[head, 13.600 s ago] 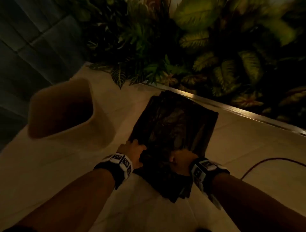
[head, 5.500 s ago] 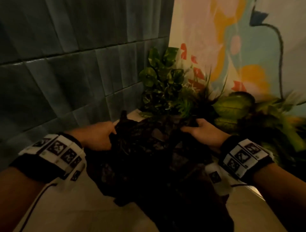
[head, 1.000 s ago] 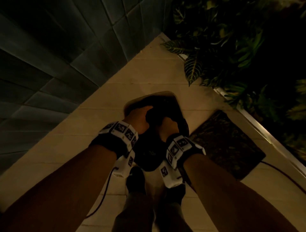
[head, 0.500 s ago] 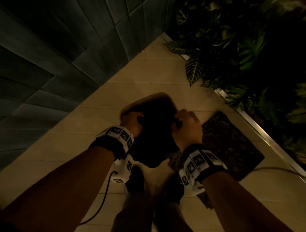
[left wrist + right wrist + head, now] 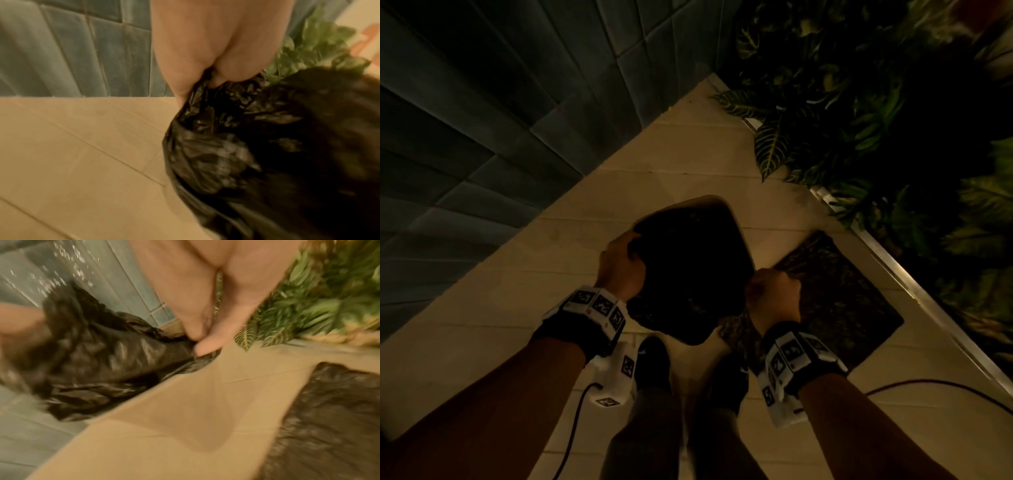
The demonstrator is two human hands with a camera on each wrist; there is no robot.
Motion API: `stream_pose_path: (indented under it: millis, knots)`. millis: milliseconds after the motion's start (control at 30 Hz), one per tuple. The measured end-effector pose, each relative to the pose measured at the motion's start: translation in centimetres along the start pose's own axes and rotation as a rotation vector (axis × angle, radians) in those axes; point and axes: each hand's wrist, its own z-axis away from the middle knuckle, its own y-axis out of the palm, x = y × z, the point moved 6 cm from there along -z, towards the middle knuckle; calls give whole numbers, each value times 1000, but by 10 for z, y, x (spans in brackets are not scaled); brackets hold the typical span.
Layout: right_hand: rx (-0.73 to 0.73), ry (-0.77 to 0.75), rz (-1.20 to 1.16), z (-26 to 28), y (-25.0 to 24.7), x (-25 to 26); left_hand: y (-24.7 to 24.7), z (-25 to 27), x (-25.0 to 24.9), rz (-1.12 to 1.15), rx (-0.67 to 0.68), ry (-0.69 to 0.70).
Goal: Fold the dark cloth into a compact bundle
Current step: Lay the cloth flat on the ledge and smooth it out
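Dim, warm light. The person stands on a beige tiled floor [image 5: 482, 325]. Both hands hold a dark crinkly plastic liner [image 5: 688, 267] that looks like a bin bag, fitted in the mouth of a tan bin [image 5: 738, 226].

Left hand [image 5: 619, 270]: fingers curled round the liner's left rim; the left wrist view shows the glossy plastic bunched in the grip. Right hand [image 5: 774, 294]: closed in a fist at the liner's right rim; in the right wrist view the thumb and fingers pinch the plastic edge, with motion blur.

The liner is stretched between the two hands, its inside black with nothing discernible in it. The bin stands on the floor just ahead of the person's dark shoes [image 5: 654, 359].

A folded dark cloth [image 5: 842, 308], a flat rectangle with a mottled sheen, lies on the floor just right of the bin, near the metal strip [image 5: 893, 267] at the floor's right edge. Its near-left corner is hidden behind the right hand and wrist. Neither hand touches it.

Leafy plants [image 5: 859, 120] fill the area beyond the strip. Grey-green wall tiles [image 5: 482, 120] are on the left. A thin cable [image 5: 945, 387] runs across the floor at lower right. Marker bands are on both wrists.
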Motion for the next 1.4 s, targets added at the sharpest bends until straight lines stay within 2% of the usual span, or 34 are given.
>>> stream_pose_path:
  millis: [133,200,267,333,400,467,533,600,733,767,833,900,967,1000,1100,1167,1233,1267,1333,1367,1400]
  knots:
    - [-45,-244,-165,-2,2,54,1,-5,6,251,-6,-71]
    - [-27,-204,-110,-19,12,72,1,-6,9,442,-17,-109]
    - [166,-82,-84,-39,34,82,-3,-6,10,559,-56,-112]
    - [365,8,-147,-55,58,88,-10,-9,14,556,-134,-87]
    - [488,65,-195,-63,75,89,-14,-15,20,531,-189,-70]
    - [564,79,-202,-65,86,86,-14,-23,30,495,-187,-82]
    - [598,118,-199,-63,89,79,-10,-25,35,410,-101,-95]
    - [659,117,-64,-63,89,73,-3,-21,33,401,34,-79]
    - [620,-25,111,-60,67,75,4,-2,19,624,246,-118]
    - [619,-40,115,-58,60,75,4,0,15,564,278,-86]
    - [647,-25,132,-47,51,71,3,2,2,280,295,54]
    - [585,-92,271,-38,37,71,-4,-1,-8,101,184,127]
    - [435,-156,310,-30,17,70,-15,-8,-8,129,43,54]
    - [358,-130,222,-27,6,64,-19,-14,-2,190,0,-6]
    - [117,127,-165,-27,-26,14,-38,-26,23,364,-96,-156]
    - [55,312,-346,-22,-40,-22,-53,-32,39,338,-165,-216]
    - [126,402,-324,-21,-44,-46,-67,-37,55,203,-208,-270]
    - [227,420,-254,-19,-42,-52,-75,-37,61,134,-234,-280]
    - [480,373,75,-14,-41,-52,-91,-32,64,21,-308,-261]
    - [484,273,281,-19,-47,-49,-100,-27,61,-46,-378,-239]
    - [374,144,435,-28,-60,-39,-107,-20,51,-117,-461,-179]
